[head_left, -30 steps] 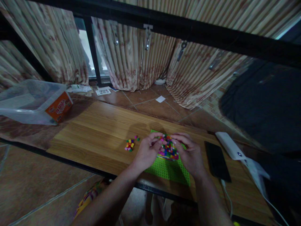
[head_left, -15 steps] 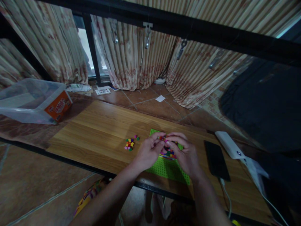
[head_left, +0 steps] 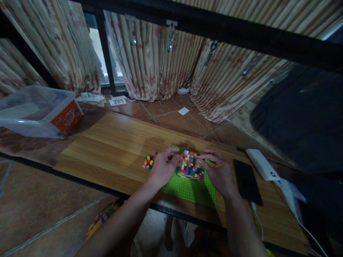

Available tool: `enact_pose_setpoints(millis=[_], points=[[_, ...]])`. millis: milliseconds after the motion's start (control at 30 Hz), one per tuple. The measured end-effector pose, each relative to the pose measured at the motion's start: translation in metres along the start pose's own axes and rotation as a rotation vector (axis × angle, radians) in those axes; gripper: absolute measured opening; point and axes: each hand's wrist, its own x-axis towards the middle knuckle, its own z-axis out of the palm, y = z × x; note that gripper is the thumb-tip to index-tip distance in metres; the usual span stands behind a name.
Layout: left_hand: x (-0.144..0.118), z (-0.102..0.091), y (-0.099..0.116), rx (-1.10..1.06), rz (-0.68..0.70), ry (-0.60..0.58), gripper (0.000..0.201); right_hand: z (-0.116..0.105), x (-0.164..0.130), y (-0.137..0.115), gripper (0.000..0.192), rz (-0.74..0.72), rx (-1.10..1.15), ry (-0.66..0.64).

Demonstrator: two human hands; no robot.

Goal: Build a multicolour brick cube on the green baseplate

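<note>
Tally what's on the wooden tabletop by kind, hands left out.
Green baseplate: 1
Multicoloured brick patch: 1
Pile of loose bricks: 1
Black phone: 1
White power bank: 1
Total: 5

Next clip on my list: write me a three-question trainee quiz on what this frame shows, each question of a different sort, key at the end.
1. True or false: the multicoloured block mosaic sits on the green baseplate.
2. Multiple choice: the small pile of loose blocks lies (A) on the dark phone, (B) on the wooden table beside the left hand, (C) inside the clear plastic tub.
3. Fill in: the dark phone lies flat on the table on the far side of the ______ hand from the mosaic.

Key
1. True.
2. B; the pile is just outside the left hand.
3. Right; the right hand rests at the mosaic's edge.
</note>
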Motion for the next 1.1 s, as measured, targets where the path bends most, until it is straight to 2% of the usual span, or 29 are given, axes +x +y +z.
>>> enact_pose_setpoints(millis=[167, 333, 467, 567, 667, 800, 933, 1033, 1100], points=[[0.003, -0.004, -0.003, -0.037, 0.008, 0.027, 0.021, 0.005, 0.0, 0.002, 0.02, 0.011, -0.04, 0.022], [0.003, -0.004, -0.004, -0.033, 0.008, 0.019, 0.02, 0.008, 0.002, 0.003, 0.017, 0.072, 0.018, 0.054], [0.004, -0.005, -0.003, -0.009, 0.015, 0.024, 0.02, 0.013, 0.003, 0.007, 0.018, 0.222, 0.163, 0.035], [0.004, -0.007, 0.0, -0.022, 0.002, 0.039, 0.018, 0.017, 0.003, 0.01, 0.028, 0.372, 0.326, 0.046], [0.004, -0.012, 0.009, -0.059, -0.009, 0.064, 0.018, 0.021, 0.004, 0.011, 0.038, 0.454, 0.508, 0.069], [0.006, -0.03, 0.023, -0.05, 0.03, 0.146, 0.024, 0.023, 0.004, 0.009, 0.042, 0.5, 0.552, 0.061], [0.016, -0.062, 0.028, 0.052, 0.071, 0.296, 0.031, 0.023, 0.003, 0.011, 0.039, 0.465, 0.483, 0.068], [0.022, -0.086, 0.023, 0.341, 0.11, 0.353, 0.026, 0.022, 0.002, 0.013, 0.038, 0.446, 0.443, 0.043], [0.023, -0.095, 0.019, 0.613, 0.11, 0.306, 0.021, 0.021, 0.002, 0.014, 0.04, 0.445, 0.436, 0.015]])
